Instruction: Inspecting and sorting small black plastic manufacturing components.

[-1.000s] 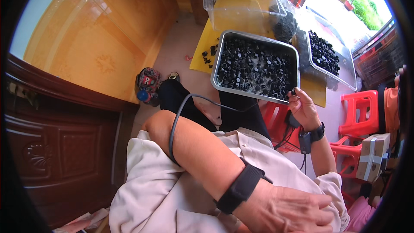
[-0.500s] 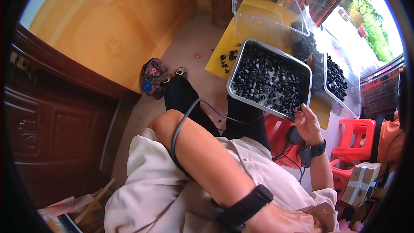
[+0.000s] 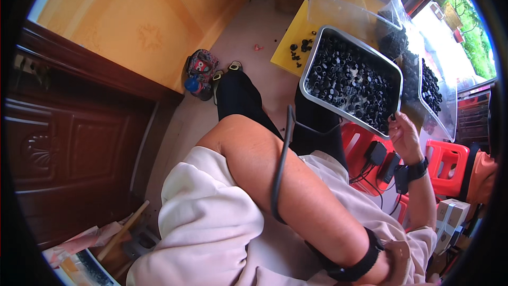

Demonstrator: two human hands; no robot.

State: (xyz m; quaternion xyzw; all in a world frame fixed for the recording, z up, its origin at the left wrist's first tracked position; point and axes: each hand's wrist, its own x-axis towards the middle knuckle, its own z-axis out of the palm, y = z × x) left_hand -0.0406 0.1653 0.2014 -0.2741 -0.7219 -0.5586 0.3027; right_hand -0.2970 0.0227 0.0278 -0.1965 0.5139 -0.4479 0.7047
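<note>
My right hand [image 3: 405, 135], with a black strap at the wrist, is at the near right corner of a metal tray [image 3: 338, 110]. Its thumb and fingers pinch a small black plastic part [image 3: 392, 117] by the rim. Many similar small black parts [image 3: 352, 82] fill the tray, some ring-shaped. My left forearm [image 3: 312, 201] crosses my body toward the lower right, a dark cable [image 3: 280, 180] looped over it. Past its black wrist band [image 3: 354, 265] only a little of my left hand [image 3: 394, 265] shows at the lower edge; its fingers are hidden.
A yellow board [image 3: 288, 47] under the tray bears loose black parts [image 3: 301, 50]. Behind stand a clear plastic bin [image 3: 352, 0] and another holding black parts [image 3: 431, 85]. Red stools [image 3: 447, 164], black adapters [image 3: 375, 153] and a cardboard box [image 3: 450, 217] are at right. A bag [image 3: 201, 66] lies on the floor.
The view has shifted, so the tray and stools appear farther right. My left forearm has swung right and its hand has mostly left the picture. My right hand keeps its pinch at the tray corner.
</note>
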